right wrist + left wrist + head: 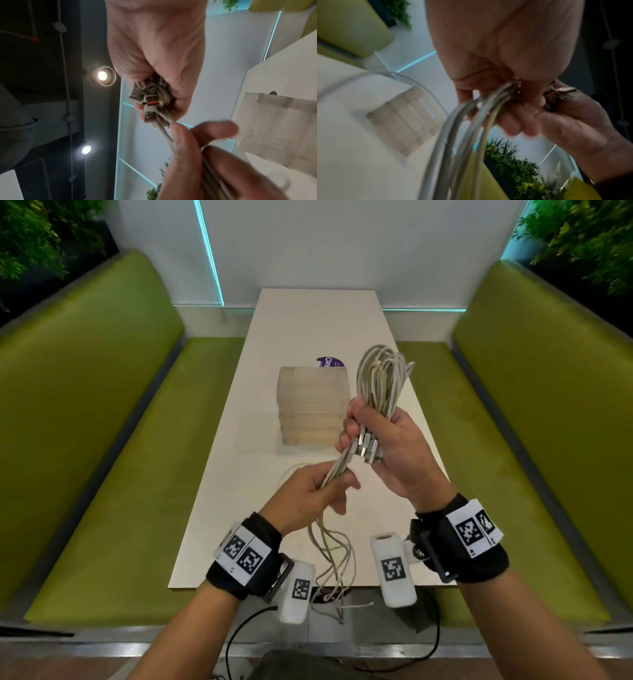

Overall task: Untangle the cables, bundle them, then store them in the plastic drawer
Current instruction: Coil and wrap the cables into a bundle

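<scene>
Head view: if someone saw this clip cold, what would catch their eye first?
The looped bundle of pale cables raised over the white table, gripped by the right hand with the metal plugs gathered at the fist. Below it, the left hand pinches the loose strands trailing off the near edge. Behind stands the translucent plastic drawer.

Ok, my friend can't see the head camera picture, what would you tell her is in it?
The right hand grips a looped bundle of grey cables while the left hand pinches their loose ends, which trail off the table. A clear plastic drawer stands behind.
</scene>
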Demonstrator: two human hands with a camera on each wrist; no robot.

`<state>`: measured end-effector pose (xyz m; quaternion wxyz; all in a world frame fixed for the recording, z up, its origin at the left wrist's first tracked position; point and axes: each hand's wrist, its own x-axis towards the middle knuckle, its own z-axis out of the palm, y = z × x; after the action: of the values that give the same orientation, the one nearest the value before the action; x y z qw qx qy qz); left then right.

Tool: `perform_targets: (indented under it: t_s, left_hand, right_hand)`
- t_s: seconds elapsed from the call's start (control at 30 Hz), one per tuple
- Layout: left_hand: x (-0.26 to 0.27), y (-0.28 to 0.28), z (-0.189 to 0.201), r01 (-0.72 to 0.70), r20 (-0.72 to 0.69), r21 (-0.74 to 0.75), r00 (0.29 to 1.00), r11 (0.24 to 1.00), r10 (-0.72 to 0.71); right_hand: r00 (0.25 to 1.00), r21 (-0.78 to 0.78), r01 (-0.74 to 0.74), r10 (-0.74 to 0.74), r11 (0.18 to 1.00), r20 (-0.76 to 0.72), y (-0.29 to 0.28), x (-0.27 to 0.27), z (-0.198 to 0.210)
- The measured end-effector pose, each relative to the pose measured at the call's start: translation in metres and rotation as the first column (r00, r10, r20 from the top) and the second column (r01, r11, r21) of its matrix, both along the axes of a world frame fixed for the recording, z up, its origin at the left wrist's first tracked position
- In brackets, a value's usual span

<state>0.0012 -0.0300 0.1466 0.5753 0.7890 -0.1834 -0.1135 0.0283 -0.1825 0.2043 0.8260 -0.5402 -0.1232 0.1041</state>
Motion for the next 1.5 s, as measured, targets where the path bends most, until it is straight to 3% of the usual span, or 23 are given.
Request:
perform_targets:
  t_s: [0.07, 0.13, 0.2, 0.27, 0.33, 0.4, 0.43, 0.5, 0.53, 0.6, 0.7, 0.73, 0.83, 0.93, 1.0, 1.17, 1.27, 1.37, 1.5]
  left_hand:
    - [-0.002, 0.008, -0.005, 0.068, 0.018, 0.242, 0.997, 0.968, -0.075]
    - [-0.006, 0.015, -0.008, 0.047, 0.104, 0.429, 0.99, 0.902, -0.101]
    - [-0.008, 0.021, -0.008, 0.009, 0.131, 0.465, 0.988, 0.885, -0.079]
    - [-0.009, 0.027, -0.007, 0.06, 0.019, 0.456, 0.997, 0.888, -0.077]
    - [-0.013, 0.034, -0.005, 0.17, -0.197, 0.333, 0.974, 0.927, -0.108]
    - [-0.019, 0.038, -0.004, 0.128, -0.344, 0.078, 0.934, 0.989, -0.094]
    - [-0.021, 0.038, -0.003, 0.039, -0.343, 0.018, 0.939, 0.999, -0.031]
    - [-0.02, 0.036, -0.003, -0.159, -0.214, 0.04, 0.963, 0.986, 0.164]
    - [-0.018, 0.035, -0.003, -0.264, -0.135, 0.031, 0.954, 0.964, 0.266]
    - [-0.011, 0.036, -0.003, -0.459, -0.088, -0.14, 0.889, 0.878, 0.45]
    - [-0.006, 0.042, 0.002, -0.604, -0.245, -0.428, 0.793, 0.672, 0.557]
    - [-0.006, 0.044, 0.003, -0.602, -0.238, -0.448, 0.793, 0.661, 0.561]
    - [-0.004, 0.038, 0.001, -0.454, -0.075, -0.353, 0.885, 0.818, 0.459]
    - [-0.004, 0.024, -0.006, -0.135, -0.036, -0.167, 0.991, 0.977, 0.131]
    - [-0.005, 0.013, -0.007, -0.016, -0.05, -0.131, 0.999, 0.991, 0.009]
    - [-0.009, 0.006, -0.009, -0.008, -0.143, -0.129, 0.99, 0.992, -0.011]
    - [-0.007, 0.018, -0.015, -0.002, -0.232, -0.13, 0.972, 0.992, -0.029]
    - [-0.003, 0.027, -0.012, 0.008, -0.315, -0.22, 0.946, 0.975, -0.079]
    - [0.002, 0.034, -0.009, 0.004, -0.49, -0.435, 0.838, 0.901, -0.24]
  right_hand:
    - [1.0, -0.04, 0.019, -0.019, 0.999, 0.004, -0.005, 0.001, -0.002]
    - [0.999, -0.082, 0.039, -0.037, 0.996, 0.021, -0.01, 0.002, -0.003]
    - [0.995, -0.178, 0.074, -0.062, 0.981, 0.073, -0.014, 0.005, -0.004]
    - [0.989, -0.283, 0.114, -0.081, 0.952, 0.126, -0.017, 0.007, -0.004]
    - [0.987, -0.323, 0.126, -0.085, 0.938, 0.138, -0.018, 0.008, -0.003]
    - [0.987, -0.357, 0.119, -0.071, 0.927, 0.146, -0.017, 0.008, -0.002]
    - [0.987, -0.375, 0.111, -0.057, 0.92, 0.152, -0.016, 0.007, 0.0]
    - [0.986, -0.402, 0.083, -0.017, 0.912, 0.165, -0.013, 0.005, 0.002]
    - [0.984, -0.416, 0.069, 0.006, 0.907, 0.176, -0.012, 0.004, 0.003]
    - [0.979, -0.465, 0.053, 0.045, 0.884, 0.198, -0.008, 0.002, 0.004]
    - [0.976, -0.511, 0.048, 0.068, 0.858, 0.206, -0.005, 0.001, 0.004]
    - [0.977, -0.51, 0.042, 0.072, 0.859, 0.202, -0.005, 0.0, 0.004]
    - [0.976, -0.503, 0.022, 0.091, 0.864, 0.199, -0.001, -0.002, 0.004]
    - [0.966, -0.505, 0.014, 0.118, 0.863, 0.229, 0.005, -0.005, 0.004]
    - [0.966, -0.49, 0.02, 0.109, 0.871, 0.234, 0.009, -0.006, 0.004]
    - [0.965, -0.52, 0.091, 0.055, 0.849, 0.258, 0.001, -0.003, 0.002]
    - [0.962, -0.706, 0.091, 0.122, 0.703, 0.246, -0.013, 0.003, 0.002]
    - [0.938, -0.907, -0.022, 0.323, 0.421, 0.128, -0.02, 0.007, 0.003]
    - [0.799, -0.998, -0.002, 0.601, 0.057, 0.033, -0.014, 0.006, 0.004]
